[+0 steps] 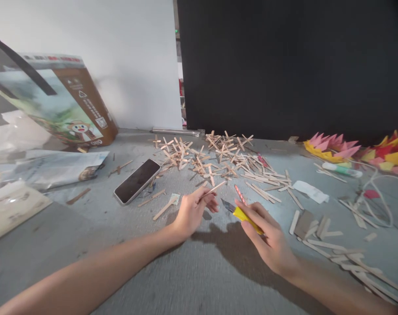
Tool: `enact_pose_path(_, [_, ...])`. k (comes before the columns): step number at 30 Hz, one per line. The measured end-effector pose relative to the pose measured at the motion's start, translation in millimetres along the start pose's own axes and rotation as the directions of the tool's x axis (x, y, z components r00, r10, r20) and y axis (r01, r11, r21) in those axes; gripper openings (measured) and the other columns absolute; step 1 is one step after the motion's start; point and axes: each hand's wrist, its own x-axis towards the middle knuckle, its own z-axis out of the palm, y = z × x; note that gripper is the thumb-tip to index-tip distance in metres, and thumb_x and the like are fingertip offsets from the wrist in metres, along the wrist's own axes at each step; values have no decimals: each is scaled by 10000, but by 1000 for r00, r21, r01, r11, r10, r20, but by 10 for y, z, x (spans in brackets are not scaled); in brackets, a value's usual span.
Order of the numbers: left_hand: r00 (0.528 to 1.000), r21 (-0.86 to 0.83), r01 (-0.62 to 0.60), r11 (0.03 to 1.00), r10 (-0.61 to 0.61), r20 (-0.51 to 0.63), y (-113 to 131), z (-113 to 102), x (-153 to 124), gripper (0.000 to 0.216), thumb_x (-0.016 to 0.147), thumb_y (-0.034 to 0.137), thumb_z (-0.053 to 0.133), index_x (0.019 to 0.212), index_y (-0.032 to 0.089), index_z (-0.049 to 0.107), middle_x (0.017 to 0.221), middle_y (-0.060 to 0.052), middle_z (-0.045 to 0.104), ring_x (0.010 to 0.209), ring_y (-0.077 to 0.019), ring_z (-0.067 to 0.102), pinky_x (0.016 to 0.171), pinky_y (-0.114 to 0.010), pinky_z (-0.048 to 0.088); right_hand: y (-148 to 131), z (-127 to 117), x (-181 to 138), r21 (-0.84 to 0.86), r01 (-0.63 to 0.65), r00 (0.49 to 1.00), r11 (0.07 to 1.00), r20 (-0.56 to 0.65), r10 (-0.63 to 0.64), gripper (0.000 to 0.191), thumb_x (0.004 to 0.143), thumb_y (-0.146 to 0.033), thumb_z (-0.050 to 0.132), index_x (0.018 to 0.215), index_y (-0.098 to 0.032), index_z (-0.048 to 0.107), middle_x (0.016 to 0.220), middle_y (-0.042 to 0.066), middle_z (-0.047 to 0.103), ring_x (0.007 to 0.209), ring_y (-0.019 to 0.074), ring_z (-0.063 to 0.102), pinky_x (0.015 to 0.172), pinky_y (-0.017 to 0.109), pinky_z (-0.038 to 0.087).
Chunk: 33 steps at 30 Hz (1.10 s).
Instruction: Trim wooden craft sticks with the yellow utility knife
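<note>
thin wooden craft stick [213, 189] is pinched in the left hand [191, 211] just above the grey counter [192, 271], near the stick pile. right hand [267, 238] is clenched on a yellow-handled utility knife [243, 214], blade bared and pointing at the left fingers. a slip on a hard stick could likely nick those fingertips or snap it.

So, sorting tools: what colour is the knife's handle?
Yellow; the knife shows in the head view.
</note>
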Motion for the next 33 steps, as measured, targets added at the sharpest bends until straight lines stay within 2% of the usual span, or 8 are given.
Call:
enact_pose_path(2, [997, -61, 46, 997, -43, 57, 14, 2, 9, 304, 1065, 460, 497, 1052, 176, 607, 786, -22, 716, 637, -144, 708, 644, -277, 574, 7, 18, 10, -11, 1, 1000, 1000, -4, -1, 488, 1080, -242, 504, 1558, -341, 515, 1055, 56, 570, 898, 164, 601, 794, 266, 531])
enact_pose_path(5, [986, -133, 90, 987, -69, 154, 57, 3, -2, 318, 1081, 485, 438, 1174, 195, 531, 800, -2, 676, 601, -122, 662, 619, -261, 526, 34, 27, 10, -3, -32, 999, 999, -9, 32, 441, 1087, -249, 484, 1516, -316, 562, 1030, 54, 613, 821, 155, 605, 715, 255, 524])
enact_pose_path(13, [902, -230, 226, 947, -114, 417, 109, -13, -88, 374, 1055, 425, 512, 1329, 264, 315, 860, -11, 717, 577, -127, 667, 557, -235, 479, 46, 22, -8, 18, -79, 996, 997, -45, 79, 329, 1077, -293, 506, 1338, -250, 701, 808, 29, 672, 733, 168, 667, 696, 256, 562])
enact_pose_path(18, [858, -223, 230, 947, -89, 507, 105, -29, -105, 326, 1063, 433, 501, 1289, 259, 345, 870, -35, 742, 567, -128, 669, 566, -240, 471, 31, 17, 27, -11, -80, 995, 997, -66, 79, 319, 1062, -314, 540, 1294, -226, 740, 981, 68, 763, 801, 177, 714, 745, 262, 588])
enact_pose_path(22, [891, -203, 179, 963, -72, 448, 137, -32, -90, 300, 1079, 502, 423, 1209, 231, 421, 851, -50, 747, 715, -181, 710, 725, -320, 516, 24, 22, 48, -39, -37, 998, 999, -42, 35, 313, 1060, -283, 547, 1303, -231, 738, 1134, 74, 782, 933, 180, 743, 837, 262, 590])
enact_pose_path(25, [935, -71, 71, 995, -42, 352, 143, -34, -66, 364, 1094, 535, 338, 1114, 212, 505, 879, -53, 722, 920, -209, 699, 920, -372, 484, 29, 30, 44, -65, -10, 999, 998, -36, 8, 303, 1056, -261, 553, 1292, -233, 741, 1190, 71, 782, 1037, 193, 749, 934, 281, 581])
enact_pose_path(29, [964, 146, -11, 989, -28, 264, 108, -38, -36, 413, 1076, 568, 386, 989, 203, 558, 954, -45, 658, 905, -184, 627, 850, -324, 471, 49, 46, 35, -99, 5, 1000, 995, -25, -8, 303, 1050, -260, 568, 1295, -240, 745, 1159, 58, 795, 994, 189, 766, 917, 287, 599])
enact_pose_path(33, [967, 120, 29, 992, -58, 248, 92, -21, -19, 394, 1061, 565, 442, 925, 204, 523, 911, -38, 685, 830, -163, 623, 801, -301, 483, 63, 68, 36, -114, 29, 999, 993, -35, -33, 295, 1042, -245, 588, 1291, -237, 746, 1160, 59, 800, 993, 194, 772, 935, 305, 606])
